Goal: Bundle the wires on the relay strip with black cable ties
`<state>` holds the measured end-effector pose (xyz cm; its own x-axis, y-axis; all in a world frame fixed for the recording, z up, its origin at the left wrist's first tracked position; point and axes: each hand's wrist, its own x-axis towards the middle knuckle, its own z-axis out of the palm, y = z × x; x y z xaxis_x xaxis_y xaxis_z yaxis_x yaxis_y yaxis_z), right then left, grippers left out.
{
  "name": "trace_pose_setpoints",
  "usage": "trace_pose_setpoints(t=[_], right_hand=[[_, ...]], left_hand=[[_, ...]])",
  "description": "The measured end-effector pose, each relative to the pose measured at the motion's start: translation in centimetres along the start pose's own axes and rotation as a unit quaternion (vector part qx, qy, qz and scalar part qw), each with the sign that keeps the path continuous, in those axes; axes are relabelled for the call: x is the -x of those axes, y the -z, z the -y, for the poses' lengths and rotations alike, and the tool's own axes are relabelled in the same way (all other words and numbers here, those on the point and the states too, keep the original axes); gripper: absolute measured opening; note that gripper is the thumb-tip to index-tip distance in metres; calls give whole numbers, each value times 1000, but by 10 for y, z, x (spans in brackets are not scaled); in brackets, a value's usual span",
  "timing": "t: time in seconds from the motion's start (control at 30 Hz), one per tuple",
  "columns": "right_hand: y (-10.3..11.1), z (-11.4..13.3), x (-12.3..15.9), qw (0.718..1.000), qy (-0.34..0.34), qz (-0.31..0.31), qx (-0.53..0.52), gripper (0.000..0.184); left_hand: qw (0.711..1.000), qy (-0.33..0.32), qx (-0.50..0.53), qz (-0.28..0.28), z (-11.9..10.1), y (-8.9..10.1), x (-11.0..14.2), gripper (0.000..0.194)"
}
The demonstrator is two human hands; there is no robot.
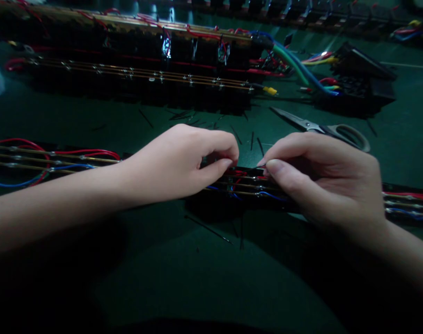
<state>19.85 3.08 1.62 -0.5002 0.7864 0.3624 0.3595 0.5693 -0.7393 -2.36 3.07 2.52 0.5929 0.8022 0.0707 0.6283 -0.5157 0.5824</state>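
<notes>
A long black strip assembly (pixel 272 189) with brass rails, red and blue wires lies across the table under both hands. My left hand (pixel 186 160) is closed over its middle, thumb and forefinger pressed together by the red wires; what they grip is hidden. To its right, my right hand (pixel 322 181) pinches the end of a thin black cable tie (pixel 255 169) between thumb and forefinger. The cable tie runs left toward the red wires at the strip. Scissors (pixel 310 125) lie just behind my right hand, partly covered by it.
Two more wired assemblies lie behind, one with brass rods (pixel 145 74) and a yellow connector (pixel 270 91). A black box (pixel 366 81) with a thick bundle of coloured wires stands at back right. Several cut black tie pieces (pixel 208 229) are scattered on the green table (pixel 211 278).
</notes>
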Motion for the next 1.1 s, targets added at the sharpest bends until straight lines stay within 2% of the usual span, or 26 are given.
trace_pose_setpoints(t=[0.23,0.33,0.47,0.73,1.1], right_hand=[[-3,1,2,998,-29,-58,-10,15],[-3,1,1,997,-42,-52,-34,13],[-2,0,1,998,-24,-41,-45,10],[-2,1,5,994,-49,-55,-80,9],[-2,-1,7,974,-79,-102,-185,13]], left_hand=[[999,-35,0,23,0,1,0,18],[999,-41,-4,23,2,2,0,19],[998,-54,7,25,2,2,-1,19],[999,26,32,3,0,0,-1,28],[999,22,25,-11,1,-1,-1,25]])
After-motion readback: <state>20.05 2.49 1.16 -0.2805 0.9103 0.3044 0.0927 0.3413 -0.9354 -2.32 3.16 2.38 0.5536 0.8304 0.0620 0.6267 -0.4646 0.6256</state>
